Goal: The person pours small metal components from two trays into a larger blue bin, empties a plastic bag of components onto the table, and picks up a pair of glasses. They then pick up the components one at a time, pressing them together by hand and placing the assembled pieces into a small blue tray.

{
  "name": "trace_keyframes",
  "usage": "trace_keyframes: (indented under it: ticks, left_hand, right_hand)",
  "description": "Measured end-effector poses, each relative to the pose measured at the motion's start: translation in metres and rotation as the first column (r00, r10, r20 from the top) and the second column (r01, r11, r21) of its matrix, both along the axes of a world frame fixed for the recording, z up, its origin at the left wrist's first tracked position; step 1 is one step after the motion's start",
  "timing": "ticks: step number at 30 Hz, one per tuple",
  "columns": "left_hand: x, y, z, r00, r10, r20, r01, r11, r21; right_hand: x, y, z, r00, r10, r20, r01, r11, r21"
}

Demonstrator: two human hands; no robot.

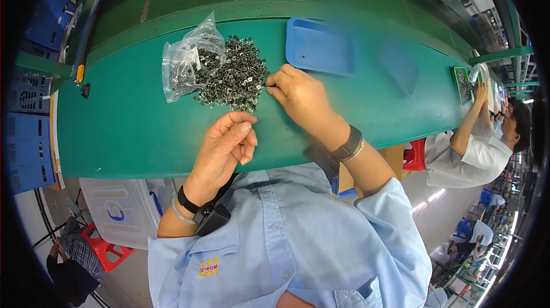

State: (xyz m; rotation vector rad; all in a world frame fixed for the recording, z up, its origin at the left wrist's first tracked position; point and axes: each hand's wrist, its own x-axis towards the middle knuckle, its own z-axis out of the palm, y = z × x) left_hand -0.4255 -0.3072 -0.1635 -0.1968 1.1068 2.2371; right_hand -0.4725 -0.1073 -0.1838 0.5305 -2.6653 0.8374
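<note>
A heap of small black and silvery metal parts (243,76) is spread on the green work surface in front of me. An opened clear plastic bag (182,67) lies against its left side, with some of the parts at its mouth. My right hand (302,95) is at the right edge of the heap, thumb and forefinger pinched together. Whatever is between those fingertips is too small to make out. Just below the heap, my left hand (224,141) is held with curled fingers, the thumb close to the forefinger. Its fingers hide anything they may hold.
A shallow blue tray (321,63), with one tiny part in it, stands right of the heap. Beyond it lies a blurred bluish flat shape (399,67). At the far right a person in white works beside a green tray (462,85). A lidded clear box (117,210) stands below left.
</note>
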Motion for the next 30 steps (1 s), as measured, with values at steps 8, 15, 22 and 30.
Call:
trace_keyframes:
  ticks: [8, 15, 22, 30]
  left_hand:
    - [-0.002, 0.010, 0.004, 1.000, -0.003, -0.006, 0.003, 0.999, -0.045]
    - [-0.003, 0.016, 0.001, 0.999, -0.024, -0.030, 0.023, 1.000, -0.020]
    - [-0.001, 0.011, -0.004, 1.000, -0.011, 0.013, 0.009, 0.993, 0.119]
    - [0.000, 0.019, 0.005, 0.999, 0.018, -0.047, -0.020, 0.999, -0.026]
  right_hand:
    - [0.029, 0.003, 0.028, 0.977, 0.185, 0.107, -0.143, 0.938, -0.314]
    - [0.038, -0.001, 0.028, 0.967, 0.253, -0.013, -0.247, 0.931, -0.268]
    - [0.050, -0.011, 0.031, 0.947, 0.245, 0.208, -0.101, 0.841, -0.532]
    - [0.046, -0.008, 0.030, 0.984, 0.170, 0.049, -0.146, 0.938, -0.314]
